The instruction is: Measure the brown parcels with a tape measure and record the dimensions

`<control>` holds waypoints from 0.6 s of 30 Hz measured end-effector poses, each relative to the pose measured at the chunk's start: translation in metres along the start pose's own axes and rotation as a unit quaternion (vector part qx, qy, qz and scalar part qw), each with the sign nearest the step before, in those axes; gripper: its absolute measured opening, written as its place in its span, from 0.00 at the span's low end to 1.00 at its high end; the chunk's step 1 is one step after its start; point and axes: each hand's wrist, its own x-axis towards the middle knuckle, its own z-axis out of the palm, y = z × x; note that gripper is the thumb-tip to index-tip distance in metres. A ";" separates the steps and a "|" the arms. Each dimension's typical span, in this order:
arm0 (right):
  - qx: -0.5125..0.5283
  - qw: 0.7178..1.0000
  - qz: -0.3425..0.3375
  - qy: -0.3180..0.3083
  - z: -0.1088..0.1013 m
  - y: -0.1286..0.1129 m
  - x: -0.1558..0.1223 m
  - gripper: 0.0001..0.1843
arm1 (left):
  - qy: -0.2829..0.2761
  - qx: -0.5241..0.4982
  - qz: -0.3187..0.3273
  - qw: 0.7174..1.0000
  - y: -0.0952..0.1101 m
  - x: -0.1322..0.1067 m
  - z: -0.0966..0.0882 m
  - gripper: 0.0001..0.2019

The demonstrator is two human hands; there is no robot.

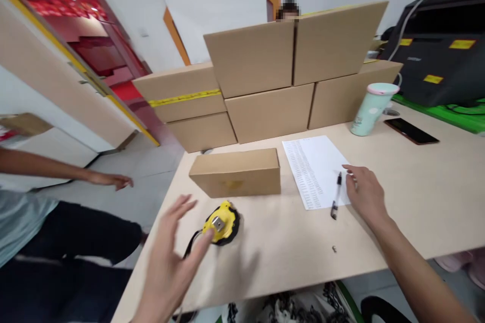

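My left hand [172,257] hovers over the table's left front part, thumb and fingers apart, with nothing in it. Just beyond its thumb lies a yellow and black tape measure [223,223] with a metal clip facing up and a dark strap. Behind that a small cardboard box [238,174] rests on its long side. My right hand [366,189] is at the right edge of a printed sheet of paper [314,171], its fingers partly bent and apart, gripping nothing that I can see. Left of those fingers a black-capped pen [336,196] lies partly on the sheet.
Stacked cardboard boxes [269,113] form a wall at the back; a yellow measuring strip [185,97] runs across the left one. At right stand a mint tumbler [373,110], a phone [412,131] and a black printer [447,55]. A tiny metal piece [334,249] lies near the front. Another person's arm [76,174] is at left.
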 end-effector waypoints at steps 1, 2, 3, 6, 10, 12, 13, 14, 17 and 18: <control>0.024 1.000 0.003 0.021 -0.006 -0.010 0.003 0.16 | -0.042 -0.013 -0.010 0.999 -0.010 -0.004 0.011 0.23; 0.051 0.998 0.000 0.033 -0.012 -0.023 0.006 0.15 | -0.092 -0.018 -0.027 0.995 -0.020 -0.009 0.022 0.25; 0.079 0.996 -0.015 0.039 -0.018 -0.039 0.010 0.15 | -0.138 -0.027 -0.046 0.989 -0.029 -0.013 0.033 0.29; 0.136 0.981 -0.138 0.025 -0.032 -0.094 0.024 0.19 | -0.180 -0.051 -0.096 0.978 -0.045 -0.022 0.057 0.43; 0.086 0.938 -0.320 -0.099 -0.022 -0.170 0.050 0.32 | -0.178 -0.090 -0.136 0.970 -0.040 -0.024 0.070 0.42; 0.046 0.920 -0.360 -0.151 -0.008 -0.198 0.063 0.38 | -0.165 -0.125 -0.164 0.965 -0.035 -0.023 0.067 0.38; 0.031 0.914 -0.364 -0.176 -0.001 -0.208 0.069 0.38 | -0.160 -0.150 -0.176 0.960 -0.033 -0.022 0.062 0.37; 0.021 0.911 -0.363 -0.195 0.005 -0.216 0.072 0.37 | -0.157 -0.182 -0.184 0.953 -0.031 -0.022 0.054 0.36; 0.006 0.909 -0.368 -0.195 0.014 -0.223 0.066 0.32 | -0.160 -0.292 -0.190 0.924 -0.031 -0.025 0.019 0.35; 0.006 0.908 -0.381 -0.176 0.014 -0.220 0.057 0.32 | -0.156 -0.329 -0.190 0.912 -0.032 -0.027 0.005 0.36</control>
